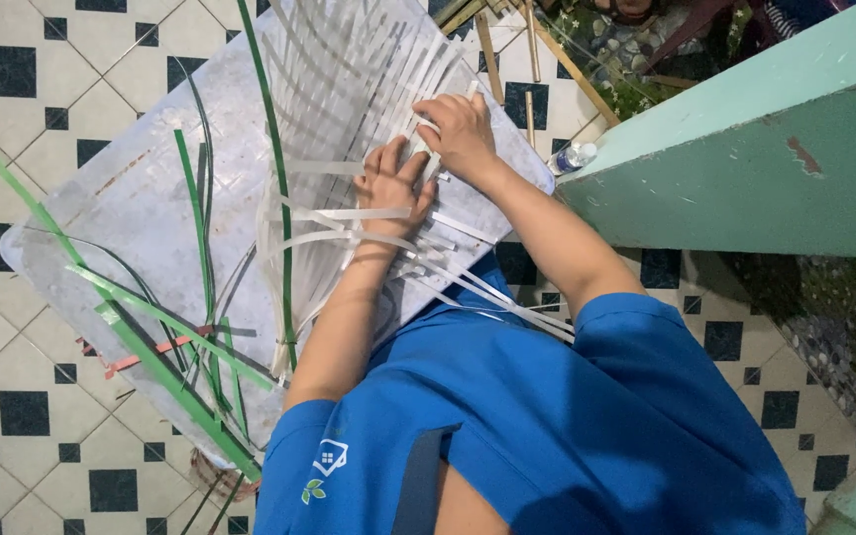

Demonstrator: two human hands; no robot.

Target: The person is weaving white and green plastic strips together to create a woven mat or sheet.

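Long green plastic strips [165,347] lie loose at the left on a pale grey flat board [121,213] over the black-and-white tiled floor [12,89]. Just right of them, the left hand [391,183] presses flat, fingers spread and released, on woven white plastic strips [349,89]. Touching it, the right hand [460,134] pinches one white strip. Farther right stands a green painted ledge [745,159].

A clear plastic bottle [574,157] with a pale label lies on the tiled floor beside the green wall [745,168].
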